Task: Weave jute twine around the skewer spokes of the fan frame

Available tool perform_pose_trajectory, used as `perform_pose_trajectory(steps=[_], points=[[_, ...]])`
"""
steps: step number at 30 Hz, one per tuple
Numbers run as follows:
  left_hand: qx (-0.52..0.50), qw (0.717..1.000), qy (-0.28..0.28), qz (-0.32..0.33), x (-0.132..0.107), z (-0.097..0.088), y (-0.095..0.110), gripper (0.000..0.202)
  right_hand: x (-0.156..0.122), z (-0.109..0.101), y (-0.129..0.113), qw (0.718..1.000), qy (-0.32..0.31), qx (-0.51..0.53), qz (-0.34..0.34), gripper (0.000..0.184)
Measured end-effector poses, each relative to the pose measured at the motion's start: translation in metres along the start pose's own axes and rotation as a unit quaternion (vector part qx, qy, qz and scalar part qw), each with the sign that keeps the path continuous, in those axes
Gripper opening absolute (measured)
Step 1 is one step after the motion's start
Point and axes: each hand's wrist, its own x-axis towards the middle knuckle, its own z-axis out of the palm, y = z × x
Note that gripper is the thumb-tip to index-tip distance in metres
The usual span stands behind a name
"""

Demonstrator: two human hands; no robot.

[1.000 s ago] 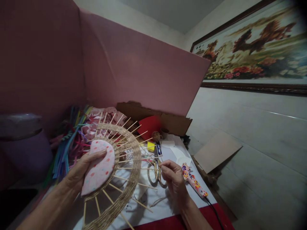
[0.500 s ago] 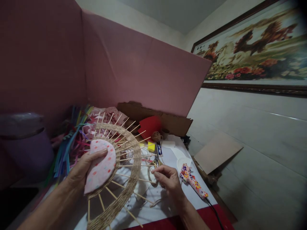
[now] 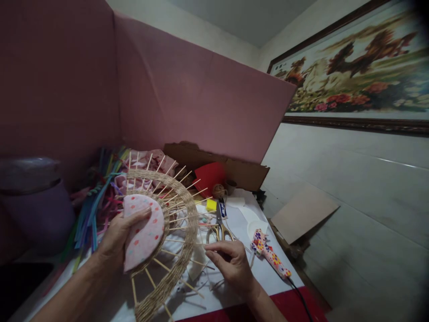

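My left hand (image 3: 115,237) is closed on a half-round fan-shaped frame, its thumb over the pink spotted fabric pad (image 3: 142,228) at the centre. Thin wooden sticks radiate from the pad through a woven twine band (image 3: 191,214). My right hand (image 3: 233,266) is in a pinch beside the frame's right rim, close to a stick's tip. What lies between its fingertips is too small to make out. Gold-handled scissors (image 3: 219,230) lie just beyond the right hand, open side of the handles toward me.
A flower-patterned glue gun (image 3: 270,255) with a black cord lies on the right of the white tabletop. Behind are a yellow block (image 3: 211,205), a twine ball (image 3: 219,191) and red sheet (image 3: 210,175). Coloured pipe cleaners (image 3: 90,214) and a lilac bin (image 3: 36,210) stand left.
The frame has turned slightly and tipped in my left hand. My right hand has moved a little left and down, uncovering the scissors' handles.
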Motion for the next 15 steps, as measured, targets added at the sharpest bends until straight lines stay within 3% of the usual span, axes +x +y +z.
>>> perform_pose_trajectory(steps=[9, 15], points=[[-0.033, 0.999, 0.024, -0.023, -0.001, 0.002, 0.003, 0.015, -0.001, 0.002, -0.004, 0.999, 0.005, -0.014, -0.032, 0.015], [-0.14, 0.982, 0.025, -0.123, 0.001, 0.002, 0.011, 0.01, 0.002, -0.01, -0.007, 0.999, -0.005, 0.036, -0.004, 0.018]])
